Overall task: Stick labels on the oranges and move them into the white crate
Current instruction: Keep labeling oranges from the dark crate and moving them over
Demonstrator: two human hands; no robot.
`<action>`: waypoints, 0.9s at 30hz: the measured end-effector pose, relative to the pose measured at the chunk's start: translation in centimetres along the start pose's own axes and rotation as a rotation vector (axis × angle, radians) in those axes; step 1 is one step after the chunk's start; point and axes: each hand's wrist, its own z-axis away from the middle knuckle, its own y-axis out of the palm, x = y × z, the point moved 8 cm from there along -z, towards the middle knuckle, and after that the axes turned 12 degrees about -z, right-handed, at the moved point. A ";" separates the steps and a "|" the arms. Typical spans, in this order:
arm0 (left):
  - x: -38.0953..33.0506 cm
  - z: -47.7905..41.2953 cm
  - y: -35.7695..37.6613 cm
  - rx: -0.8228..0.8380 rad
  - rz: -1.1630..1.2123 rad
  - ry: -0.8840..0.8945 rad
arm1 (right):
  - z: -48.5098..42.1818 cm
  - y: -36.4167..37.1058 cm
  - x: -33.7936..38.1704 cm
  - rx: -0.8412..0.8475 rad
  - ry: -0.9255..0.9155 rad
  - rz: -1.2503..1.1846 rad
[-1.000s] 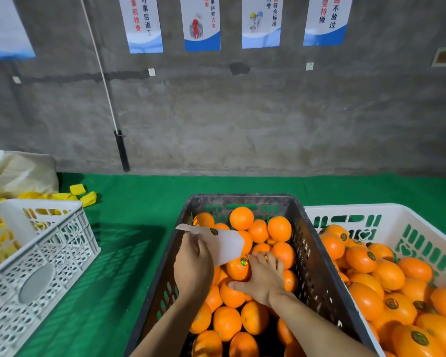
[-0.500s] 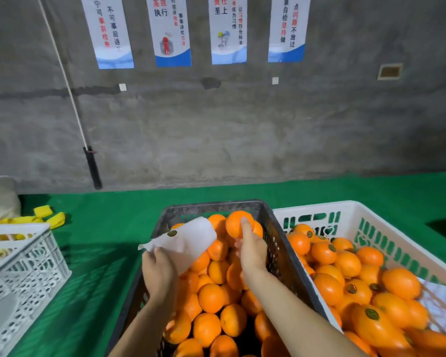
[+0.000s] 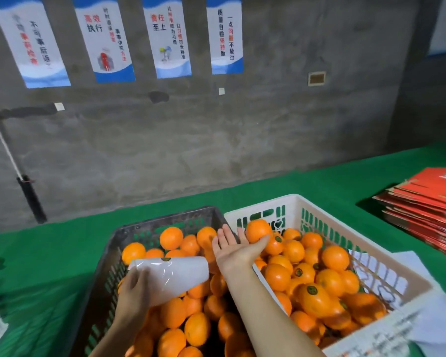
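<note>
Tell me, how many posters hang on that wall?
4 posters in a row across the top of the wall: far left, second, third, fourth nearest the middle. A blue-white panel at the right edge may be a fifth, cut off.

Dim even light; motion blur throughout; wide-angle bending at edges; glare on glossy sheet (image 3: 175, 275).
</note>
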 end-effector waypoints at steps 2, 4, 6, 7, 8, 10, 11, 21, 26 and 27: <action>-0.1 0.1 0.1 0.012 0.001 0.008 | -0.1 0.1 0.0 0.032 -0.023 0.072; -0.3 0.2 0.5 0.044 -0.003 0.024 | -0.1 -0.2 -0.3 0.030 -0.059 0.296; -0.2 0.1 0.7 0.073 -0.002 0.020 | 0.1 -0.2 -0.7 0.045 -0.126 0.665; -0.2 0.1 0.7 0.080 -0.011 0.020 | 0.3 0.1 -1.0 0.098 -0.189 0.886; -0.3 0.2 0.7 0.079 -0.028 0.018 | 0.5 0.6 -1.4 0.194 -0.275 1.115; -0.8 0.4 0.2 0.042 -0.072 0.027 | 1.3 1.0 -3.4 0.450 -0.398 1.547; -1.2 0.6 -0.1 0.012 -0.096 0.046 | 1.7 0.8 -4.6 0.565 -0.433 1.742; -1.3 0.6 -0.1 0.064 0.057 -0.072 | 2.9 -1.2 -8.3 0.907 -0.562 2.208; -0.8 0.6 0.6 0.129 -0.070 -0.062 | 3.1 -1.0 -8.4 0.942 -0.502 2.109; -0.9 0.6 0.7 0.125 -0.082 -0.032 | 3.1 -1.0 -8.4 0.945 -0.477 2.100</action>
